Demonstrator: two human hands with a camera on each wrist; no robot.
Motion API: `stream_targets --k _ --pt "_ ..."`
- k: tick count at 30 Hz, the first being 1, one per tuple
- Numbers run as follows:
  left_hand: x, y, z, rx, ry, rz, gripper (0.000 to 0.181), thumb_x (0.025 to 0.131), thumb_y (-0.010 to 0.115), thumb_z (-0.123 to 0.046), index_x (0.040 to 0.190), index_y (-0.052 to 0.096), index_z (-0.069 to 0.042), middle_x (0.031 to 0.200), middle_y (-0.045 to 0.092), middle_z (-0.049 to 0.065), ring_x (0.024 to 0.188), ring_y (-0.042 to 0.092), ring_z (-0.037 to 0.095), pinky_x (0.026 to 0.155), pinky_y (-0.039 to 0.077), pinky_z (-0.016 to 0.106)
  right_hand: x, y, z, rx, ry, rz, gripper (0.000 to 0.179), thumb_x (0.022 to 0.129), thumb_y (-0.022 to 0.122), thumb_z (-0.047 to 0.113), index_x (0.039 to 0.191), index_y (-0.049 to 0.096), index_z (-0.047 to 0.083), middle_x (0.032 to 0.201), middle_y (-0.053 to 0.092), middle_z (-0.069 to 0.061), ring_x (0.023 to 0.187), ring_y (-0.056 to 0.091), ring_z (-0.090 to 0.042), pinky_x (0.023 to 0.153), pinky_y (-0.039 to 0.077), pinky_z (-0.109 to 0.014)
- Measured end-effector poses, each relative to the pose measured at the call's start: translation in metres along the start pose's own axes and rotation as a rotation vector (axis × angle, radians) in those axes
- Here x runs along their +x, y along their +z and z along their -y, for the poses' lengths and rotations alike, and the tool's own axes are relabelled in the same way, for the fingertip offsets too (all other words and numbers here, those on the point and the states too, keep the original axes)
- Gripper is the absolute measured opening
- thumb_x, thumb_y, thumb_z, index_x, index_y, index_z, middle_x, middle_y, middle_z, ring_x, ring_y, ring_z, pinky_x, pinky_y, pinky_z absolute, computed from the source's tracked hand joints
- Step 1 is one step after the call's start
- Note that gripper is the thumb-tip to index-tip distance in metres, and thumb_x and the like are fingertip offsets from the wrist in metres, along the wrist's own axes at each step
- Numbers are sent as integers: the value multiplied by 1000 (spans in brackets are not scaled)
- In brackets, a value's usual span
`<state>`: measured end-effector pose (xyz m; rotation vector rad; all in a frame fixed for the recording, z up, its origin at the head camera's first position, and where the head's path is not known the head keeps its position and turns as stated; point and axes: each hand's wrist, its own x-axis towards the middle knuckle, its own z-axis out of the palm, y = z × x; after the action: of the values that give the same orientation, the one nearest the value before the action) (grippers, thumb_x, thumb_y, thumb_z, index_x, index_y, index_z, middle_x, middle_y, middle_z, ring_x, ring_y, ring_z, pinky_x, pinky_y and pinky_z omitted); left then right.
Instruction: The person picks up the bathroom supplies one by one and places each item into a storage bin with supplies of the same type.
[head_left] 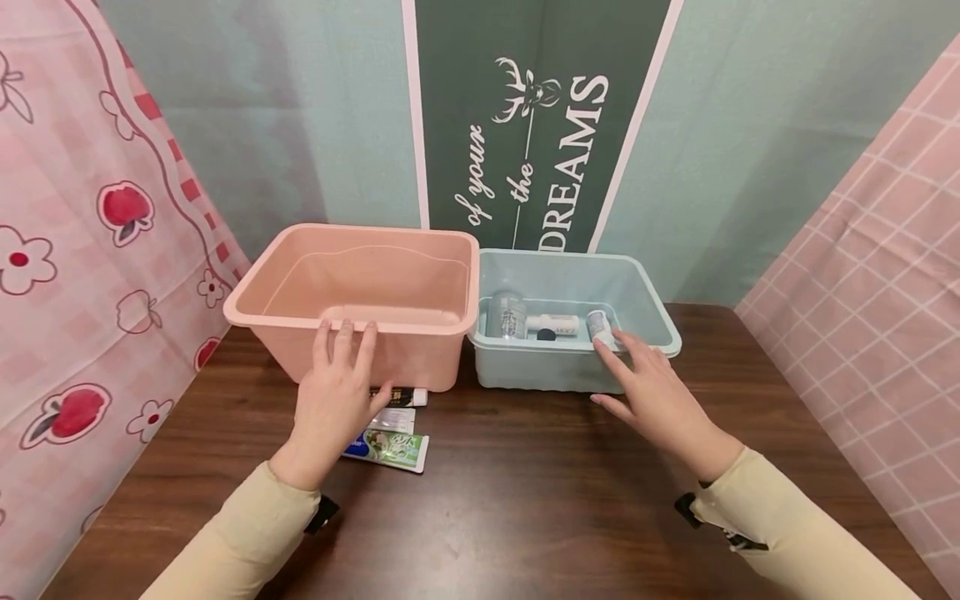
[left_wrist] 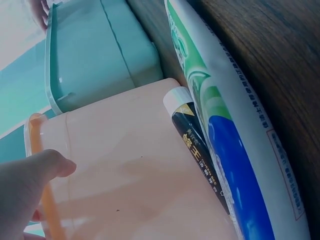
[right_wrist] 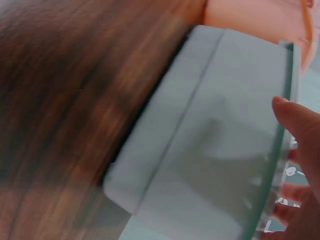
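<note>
My left hand (head_left: 335, 400) lies over the front rim of a pink bin (head_left: 423, 358), fingers extended across the rim and thumb outside. Below it on the table lie a black tube with a white cap (left_wrist: 192, 137), a pale packet (head_left: 395, 420) and a green, blue and white tube (head_left: 397, 450), partly hidden by the hand. My right hand (head_left: 660, 396) is at the front rim of a light blue bin (head_left: 532, 368), fingers loosely extended over it. Its index fingertip overlaps a small white cylinder (head_left: 597, 323) inside; the thumb stays outside, as the right wrist view shows.
The blue bin also contains a clear container (head_left: 507, 317), a white cylinder with lettering (head_left: 558, 324) and a black round piece (head_left: 547, 334). Both bins stand side by side on a dark wooden table (head_left: 510, 517), with a printed cloth (head_left: 360, 100) hanging behind.
</note>
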<state>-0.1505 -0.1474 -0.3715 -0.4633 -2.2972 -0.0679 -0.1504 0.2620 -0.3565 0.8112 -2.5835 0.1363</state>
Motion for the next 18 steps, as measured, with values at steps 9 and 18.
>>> stream_targets --k 9,18 --pt "0 -1 0 -9 -5 0 84 64 79 -35 132 45 1 125 42 30 119 36 53 44 50 49 -1 14 -8 -16 -78 -160 64 91 46 53 130 51 2 113 47 -27 94 47 -45 86 35 -62" --pt "-3 -8 4 -38 12 84 86 66 79 -37 134 43 0 129 39 29 124 31 51 48 51 50 -2 20 -7 -34 -87 -238 62 95 32 50 127 55 1 110 49 -27 91 47 -44 83 36 -55"
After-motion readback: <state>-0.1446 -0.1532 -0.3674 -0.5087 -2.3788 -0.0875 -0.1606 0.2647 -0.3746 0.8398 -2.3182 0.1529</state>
